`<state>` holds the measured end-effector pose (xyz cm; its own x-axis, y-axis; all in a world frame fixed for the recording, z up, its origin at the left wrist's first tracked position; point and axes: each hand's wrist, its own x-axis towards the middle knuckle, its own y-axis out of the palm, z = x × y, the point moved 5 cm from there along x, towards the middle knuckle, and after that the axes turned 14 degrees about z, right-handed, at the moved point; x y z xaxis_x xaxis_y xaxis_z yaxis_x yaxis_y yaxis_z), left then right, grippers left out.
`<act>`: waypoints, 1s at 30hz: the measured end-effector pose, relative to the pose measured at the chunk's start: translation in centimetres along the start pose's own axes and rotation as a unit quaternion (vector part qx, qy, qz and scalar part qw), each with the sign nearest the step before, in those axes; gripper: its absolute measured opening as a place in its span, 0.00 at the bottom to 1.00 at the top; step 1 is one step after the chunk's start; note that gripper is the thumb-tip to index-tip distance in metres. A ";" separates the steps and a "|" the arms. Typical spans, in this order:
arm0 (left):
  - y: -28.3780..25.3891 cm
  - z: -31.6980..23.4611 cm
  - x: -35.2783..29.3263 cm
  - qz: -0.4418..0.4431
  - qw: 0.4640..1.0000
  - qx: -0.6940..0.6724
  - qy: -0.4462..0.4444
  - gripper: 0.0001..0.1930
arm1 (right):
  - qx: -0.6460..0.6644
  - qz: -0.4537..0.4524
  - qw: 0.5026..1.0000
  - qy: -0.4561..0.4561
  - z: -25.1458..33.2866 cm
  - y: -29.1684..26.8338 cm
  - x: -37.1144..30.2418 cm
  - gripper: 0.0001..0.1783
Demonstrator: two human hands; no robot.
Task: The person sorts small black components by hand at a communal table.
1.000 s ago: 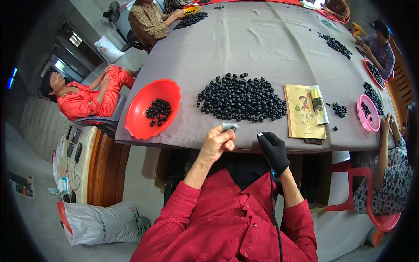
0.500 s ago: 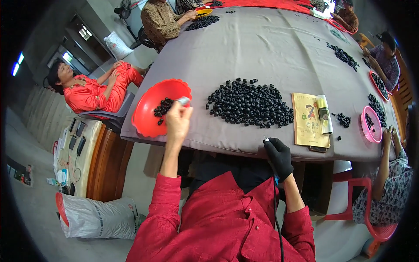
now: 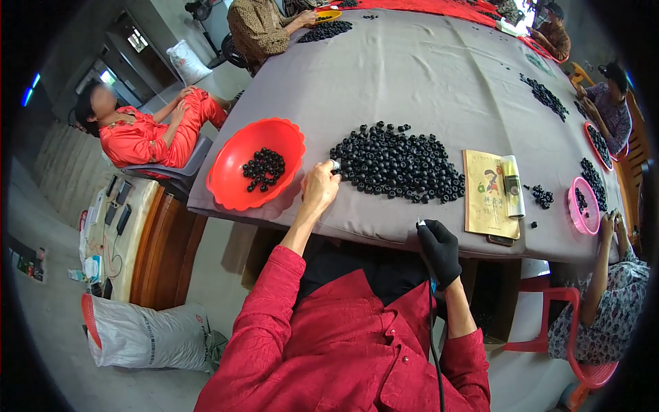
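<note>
At the left edge of a pile of round black beads (image 3: 398, 163), my left hand (image 3: 320, 187) has its fingers curled together, a whitish covering on one fingertip. Whatever is between them is too small to make out. To its left stands a red scalloped bowl (image 3: 223, 168) with a small heap of black beads inside. Near the table's front edge my right hand (image 3: 439, 253), in a black glove, is closed round a thin corded tool (image 3: 421, 222). Only its pale metal tip shows; a black cord runs down from the hand along my front.
Right of the pile lie a yellow booklet (image 3: 484, 209) and a pale tube-like packet (image 3: 512, 189). Beyond are a pink basket (image 3: 583, 213) and more bead heaps. Several people sit round the grey-covered table (image 3: 425, 75). A white sack (image 3: 151, 336) lies on the floor at left.
My left hand has moved right, from over the red bowl to the pile's left edge. My right hand stays by the table edge with the tool. The view has shifted slightly.
</note>
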<state>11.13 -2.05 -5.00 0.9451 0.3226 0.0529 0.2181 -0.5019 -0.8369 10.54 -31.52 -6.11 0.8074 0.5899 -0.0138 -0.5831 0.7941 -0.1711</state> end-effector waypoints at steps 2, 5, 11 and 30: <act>0.0 0.2 0.3 0.009 1.000 0.006 0.002 0.12 | -0.083 0.003 0.992 -0.096 0.1 0.0 0.1 0.12; 0.0 0.5 0.1 0.017 1.000 -0.018 -0.013 0.12 | -0.058 0.003 0.994 -0.090 -0.3 0.0 0.1 0.12; 0.1 1.7 -1.2 0.025 0.971 -0.236 -0.021 0.09 | -0.004 0.010 0.998 -0.055 0.2 0.1 0.0 0.12; 2.8 0.4 -3.4 0.055 0.885 -0.457 0.072 0.14 | 0.052 0.013 0.998 0.044 -0.3 0.1 0.0 0.12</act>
<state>8.43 -4.25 -7.72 0.9796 0.1595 0.1223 0.1670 -0.9845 -0.0539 10.49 -31.49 -6.39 0.7937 0.5993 -0.1045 -0.6068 0.7921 -0.0666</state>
